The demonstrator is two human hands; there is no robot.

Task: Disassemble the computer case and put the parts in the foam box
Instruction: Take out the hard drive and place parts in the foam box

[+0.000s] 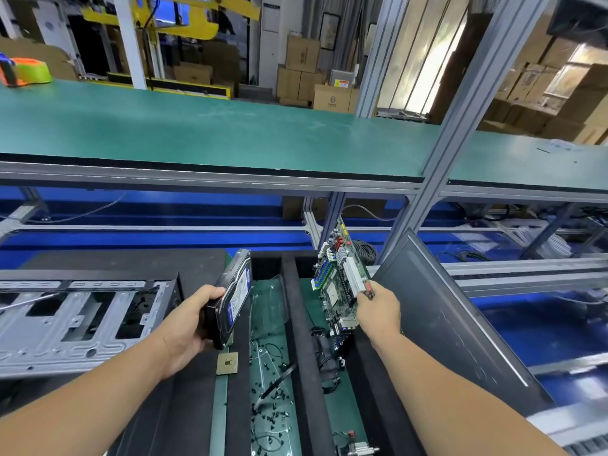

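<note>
While the left hand (pixel 189 327) grips a hard drive (pixel 233 297) on its edge, fingers curled round the near end, the right hand (pixel 378 311) pinches the near edge of a green circuit board (pixel 339 284) and holds it upright. Both parts hang over a black foam box (pixel 292 324), the drive above its left divider, the board above its right slot; each has its long axis running away from the person and tilted up. A small square chip (pixel 227 363) lies on the foam just below the left hand. Loose black screws (pixel 273 413) litter the middle slot. Left of the box sits the opened metal case (pixel 75 317); a dark panel (pixel 450 317) leans at the box's right edge. Beyond runs a green workbench (pixel 230 126), with stacked cardboard boxes (pixel 306 74) behind it.
</note>
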